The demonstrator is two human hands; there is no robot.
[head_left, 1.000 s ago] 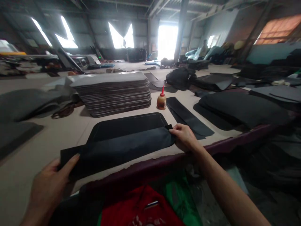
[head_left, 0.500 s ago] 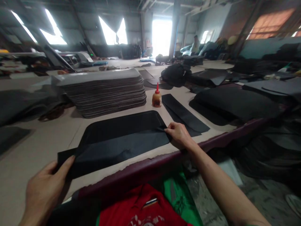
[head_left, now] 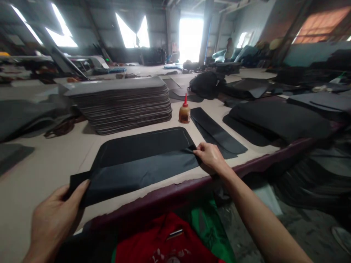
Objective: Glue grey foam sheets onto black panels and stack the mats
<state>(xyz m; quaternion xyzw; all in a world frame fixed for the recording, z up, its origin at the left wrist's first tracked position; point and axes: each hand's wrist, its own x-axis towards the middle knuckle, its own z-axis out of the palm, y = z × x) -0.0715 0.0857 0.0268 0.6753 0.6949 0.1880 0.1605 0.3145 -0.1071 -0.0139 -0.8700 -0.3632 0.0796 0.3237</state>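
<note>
In front of me a black panel (head_left: 137, 144) with rounded far corners lies flat on the table. A strip of smooth black sheet material (head_left: 123, 178) lies along its near side, overlapping it. My left hand (head_left: 56, 215) pinches the strip's left end between thumb and fingers. At the strip's right end, my right hand (head_left: 208, 155) grips the upper corner in a closed pinch, and small creases run from there. Beyond the panel stands a squat bottle (head_left: 184, 113) of brownish liquid with a red nozzle. Another black strip piece (head_left: 216, 131) lies to the right of the bottle.
A tall stack of dark sheets (head_left: 123, 106) stands behind the panel. More black pieces (head_left: 274, 118) are piled at right. The table's near edge has a maroon covering (head_left: 159, 199). Far back, a person (head_left: 229, 49) stands near a bright doorway.
The view has shifted slightly. Both hands keep hold of the strip's two ends, and the strip lies in nearly the same place on the panel.
</note>
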